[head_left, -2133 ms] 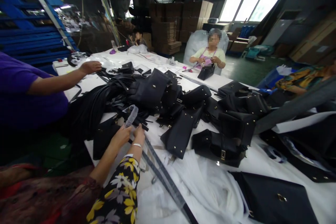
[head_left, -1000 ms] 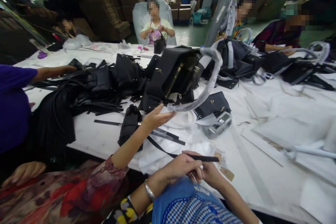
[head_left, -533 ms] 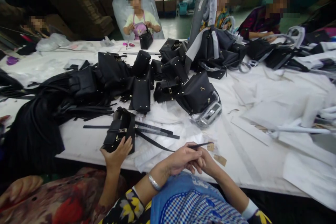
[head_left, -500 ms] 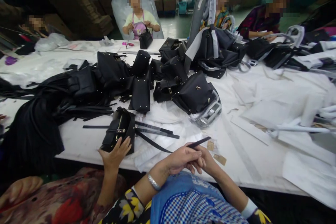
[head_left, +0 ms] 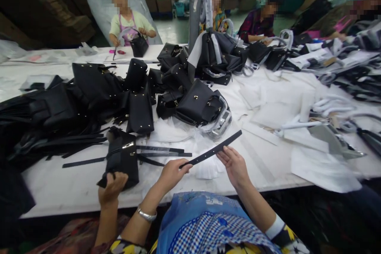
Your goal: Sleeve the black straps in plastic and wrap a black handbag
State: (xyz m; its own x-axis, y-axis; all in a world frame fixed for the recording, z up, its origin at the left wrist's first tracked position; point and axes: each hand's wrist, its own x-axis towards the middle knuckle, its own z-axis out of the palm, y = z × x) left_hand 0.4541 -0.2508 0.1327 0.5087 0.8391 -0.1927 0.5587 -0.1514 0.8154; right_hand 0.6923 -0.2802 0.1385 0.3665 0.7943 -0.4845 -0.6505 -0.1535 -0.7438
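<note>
A narrow black strap (head_left: 208,153) with small holes is stretched at a slant above the white table. Its lower left end is pinched in my left hand (head_left: 173,174), which has a silver bangle at the wrist. Nearer the upper right end, my right hand (head_left: 235,165) holds the strap between thumb and fingers, and the tip sticks out beyond it. To the left, a co-worker's hand (head_left: 112,187) grips the bottom of a black bag (head_left: 123,158) with a metal clasp. Several loose straps (head_left: 166,151) lie between that bag and my hands.
Black bags (head_left: 195,105) are heaped across the middle of the white table (head_left: 258,166), with dark straps at the left. White wrapping sheets (head_left: 321,170) cover the right side. A grey post (head_left: 194,4) stands behind. Several people sit across the table.
My hands have moved apart and the strap is now stretched between them. The view has turned right. The co-worker's hand has closed on the bag, which is tipped differently.
</note>
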